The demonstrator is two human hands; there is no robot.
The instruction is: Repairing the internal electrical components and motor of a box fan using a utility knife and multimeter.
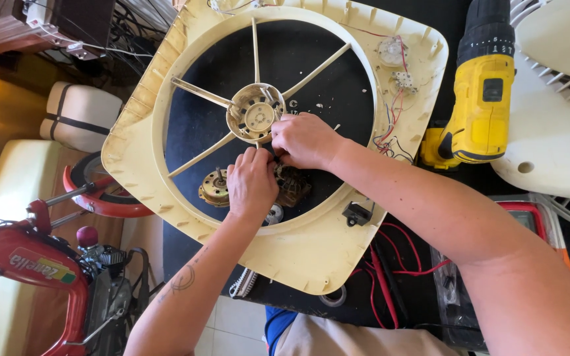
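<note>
Both of your hands meet just below the round hub [256, 113] of the cream fan frame [311, 250], which lies flat on the dark tabletop [423, 290]. Your left hand [252, 184] is curled narrow, knuckles up, fingers pressed down onto the motor parts under the ring opening — the brown wound motor piece [295, 186] sits just right of it, half hidden by your fingers, and the brass-coloured round motor piece [215, 189] lies just left of it. Your right hand [306, 140] comes in from the right, fingers pinched together at the hub's lower right edge, touching your left fingertips (what it pinches is too small to tell; it may be a wire or a screw).

The relation that counts: the brown piece lies directly beneath and between your two hands, near side of the hub, with the hub straight beyond it toward the far edge. Your left hand is the nearer one to it; your right is nearer to the hub.

Off to the right, a yellow cordless drill [481, 99] lies with its long axis running near to far, chuck pointing away — well apart from either hand. Red leads [397, 264] trail across the near right tabletop, and a red scooter [41, 264] stands at left.
</note>
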